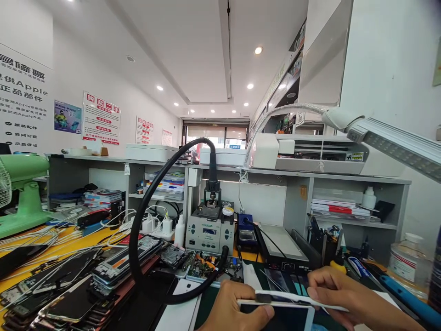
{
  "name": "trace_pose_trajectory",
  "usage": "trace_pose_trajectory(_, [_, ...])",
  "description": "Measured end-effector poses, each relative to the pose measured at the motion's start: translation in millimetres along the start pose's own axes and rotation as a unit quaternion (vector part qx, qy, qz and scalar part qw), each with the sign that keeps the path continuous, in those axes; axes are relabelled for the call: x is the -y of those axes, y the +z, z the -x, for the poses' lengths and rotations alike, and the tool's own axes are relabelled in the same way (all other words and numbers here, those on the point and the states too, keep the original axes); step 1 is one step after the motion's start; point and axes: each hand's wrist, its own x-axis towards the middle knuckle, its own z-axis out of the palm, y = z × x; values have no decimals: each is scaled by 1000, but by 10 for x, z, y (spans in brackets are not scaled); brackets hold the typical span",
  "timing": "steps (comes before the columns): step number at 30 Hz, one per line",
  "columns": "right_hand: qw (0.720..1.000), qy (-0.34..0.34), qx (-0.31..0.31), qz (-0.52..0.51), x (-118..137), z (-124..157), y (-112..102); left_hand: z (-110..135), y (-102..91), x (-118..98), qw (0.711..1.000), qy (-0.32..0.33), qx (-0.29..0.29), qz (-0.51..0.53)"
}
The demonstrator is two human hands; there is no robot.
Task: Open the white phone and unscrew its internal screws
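At the bottom of the view, my left hand [237, 307] is closed around a phone [285, 317] with a dark face and a white edge. My left thumb lies over its near side. On the right, my right hand [347, 294] pinches a long, thin white piece [324, 305] between thumb and fingers. That piece runs along the phone's upper edge towards my left hand; whether it is a flat tool or a part of the phone I cannot tell. The lower parts of both hands and of the phone are cut off by the frame.
A hot-air rework station [209, 232] stands behind the hands, its thick black hose [138, 220] looping forward to the left. Stacked phone parts [72, 299] cover the left. A lamp [399, 138] reaches over from the right, above a clear bottle [408, 262]. A green fan [25, 193] stands far left.
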Motion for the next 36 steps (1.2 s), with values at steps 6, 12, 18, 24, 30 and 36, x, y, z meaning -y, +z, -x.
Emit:
trace_pose_trajectory(6, [1000,-3,1,-7,-11,-13,8,5,-5,-1,1000,18,-7,-7])
trace_pose_trajectory(12, [1000,7,4,-5,7,-7,23,27,-17,-24,1000,22,-12,-18])
trace_pose_trajectory(18, [1000,9,-2,13,-11,-3,19,31,-18,-32,999,33,-26,-35])
trace_pose_trajectory(24, [1000,-1,9,8,-35,-11,-7,53,-33,-244,999,31,-18,-7])
trace_pose_trajectory(30, [1000,15,10,10,-32,-18,-17,68,-56,-447,999,17,3,31])
trace_pose_trajectory(36, [1000,15,11,4,-86,-35,-18,68,-57,-415,1000,10,-2,18])
